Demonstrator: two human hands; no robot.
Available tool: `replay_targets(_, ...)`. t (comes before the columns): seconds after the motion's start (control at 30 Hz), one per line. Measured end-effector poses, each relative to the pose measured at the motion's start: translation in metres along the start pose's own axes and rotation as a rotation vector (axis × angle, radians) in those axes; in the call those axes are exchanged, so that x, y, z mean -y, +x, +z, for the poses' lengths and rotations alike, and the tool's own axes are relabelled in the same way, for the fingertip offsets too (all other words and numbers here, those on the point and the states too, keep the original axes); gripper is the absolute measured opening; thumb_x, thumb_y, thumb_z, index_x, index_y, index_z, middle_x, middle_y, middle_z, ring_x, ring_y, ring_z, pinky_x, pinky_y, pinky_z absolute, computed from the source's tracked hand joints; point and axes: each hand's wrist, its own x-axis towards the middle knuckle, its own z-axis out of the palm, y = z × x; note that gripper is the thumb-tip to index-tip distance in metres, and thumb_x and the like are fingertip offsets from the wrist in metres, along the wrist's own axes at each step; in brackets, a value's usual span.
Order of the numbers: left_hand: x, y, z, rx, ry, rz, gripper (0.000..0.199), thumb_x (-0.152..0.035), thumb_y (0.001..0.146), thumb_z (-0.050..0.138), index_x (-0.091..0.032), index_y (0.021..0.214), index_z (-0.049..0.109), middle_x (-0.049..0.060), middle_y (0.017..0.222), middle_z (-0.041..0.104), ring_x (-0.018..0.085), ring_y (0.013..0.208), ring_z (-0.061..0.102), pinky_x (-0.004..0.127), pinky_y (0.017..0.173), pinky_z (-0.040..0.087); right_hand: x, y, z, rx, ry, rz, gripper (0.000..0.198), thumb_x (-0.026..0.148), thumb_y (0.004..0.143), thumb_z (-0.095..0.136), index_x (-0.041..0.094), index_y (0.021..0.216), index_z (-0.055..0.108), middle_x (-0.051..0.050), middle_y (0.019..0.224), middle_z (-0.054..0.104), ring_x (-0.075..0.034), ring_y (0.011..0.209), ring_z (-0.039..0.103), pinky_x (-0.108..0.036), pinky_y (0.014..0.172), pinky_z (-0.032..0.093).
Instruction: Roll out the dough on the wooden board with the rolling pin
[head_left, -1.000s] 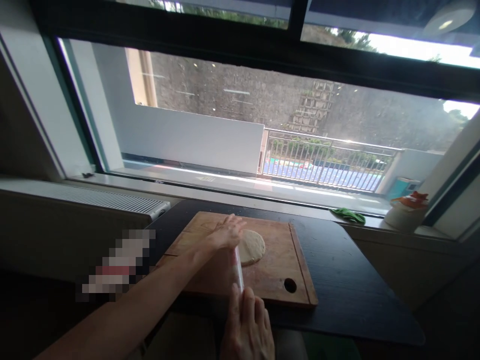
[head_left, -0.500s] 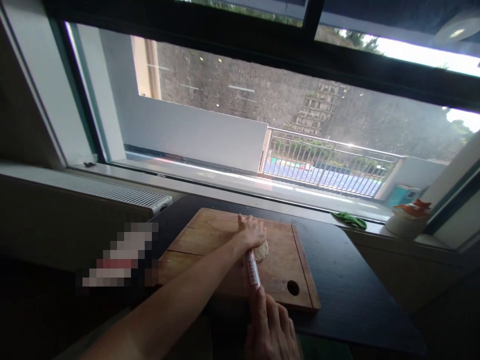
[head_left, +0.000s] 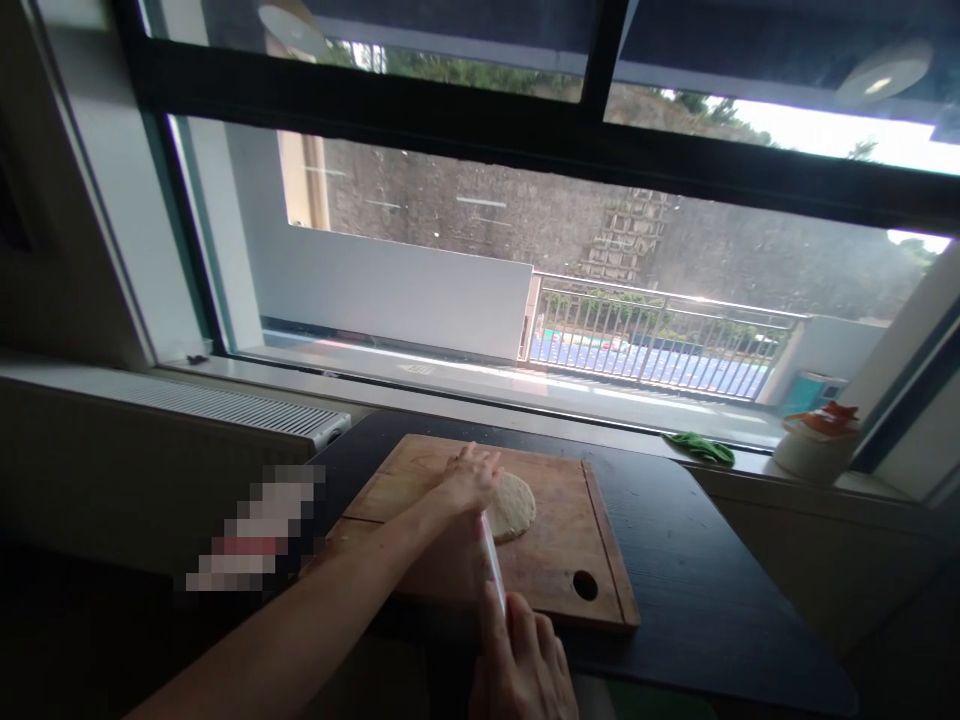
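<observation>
A flattened piece of dough (head_left: 514, 508) lies on the wooden cutting board (head_left: 547, 570), its right side showing beyond my left hand. Across the board runs a slim white tube (head_left: 491, 560), blurred now; red lettering shows on it in the earlier view. My right hand (head_left: 525, 655) is closed round the tube's near end, at the board's front edge. Over the far end lies my left hand (head_left: 472, 478), palm down and gripping or pressing it, next to the dough. That hand and forearm hide the tube's far tip and the dough's left part.
The dark table (head_left: 697, 560) carries the board, which has a round hole near its right front corner. Behind is a windowsill with a green cloth (head_left: 701, 448) and a white container (head_left: 814, 445) with an orange top. A radiator (head_left: 172, 410) stands at left.
Both hands and the tube have moved left across the board, uncovering more of the dough. The camera view has tilted up slightly.
</observation>
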Motion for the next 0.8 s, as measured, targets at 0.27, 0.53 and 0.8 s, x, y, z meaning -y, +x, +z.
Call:
replay_targets(0.27, -0.052, 0.030, 0.010, 0.007, 0.036, -0.019, 0.048, -0.048, 0.090, 0.029, -0.018, 0.104, 0.064, 0.014, 0.113, 0.065, 0.034, 0.112, 0.048, 0.061, 0.102, 0.014, -0.039, -0.004, -0.003, -0.010, 0.026, 0.019, 0.044, 0.017, 0.088, 0.042, 0.015, 0.132, 0.045, -0.010, 0.101, 0.065, -0.022, 0.082, 0.061, -0.035, 0.071, 0.048)
replay_targets(0.53, -0.011, 0.003, 0.002, -0.016, 0.038, 0.002, 0.049, -0.044, 0.092, 0.026, -0.023, 0.129, 0.050, 0.007, 0.135, 0.052, 0.032, 0.130, 0.033, 0.054, 0.105, 0.018, 0.004, 0.000, -0.015, 0.036, -0.060, -0.029, 0.046, 0.003, 0.082, 0.043, 0.015, 0.125, 0.054, -0.016, 0.114, 0.061, -0.027, 0.095, 0.059, -0.037, 0.072, 0.049)
replay_targets(0.8, -0.005, -0.001, -0.006, 0.027, 0.036, -0.068, 0.062, -0.058, 0.088, 0.024, -0.020, 0.131, 0.050, 0.009, 0.141, 0.046, 0.034, 0.134, 0.026, 0.055, 0.106, 0.019, -0.003, 0.002, -0.010, -0.007, -0.010, -0.031, 0.046, 0.007, 0.085, 0.040, 0.019, 0.127, 0.052, -0.011, 0.110, 0.063, -0.022, 0.089, 0.062, -0.032, 0.067, 0.048)
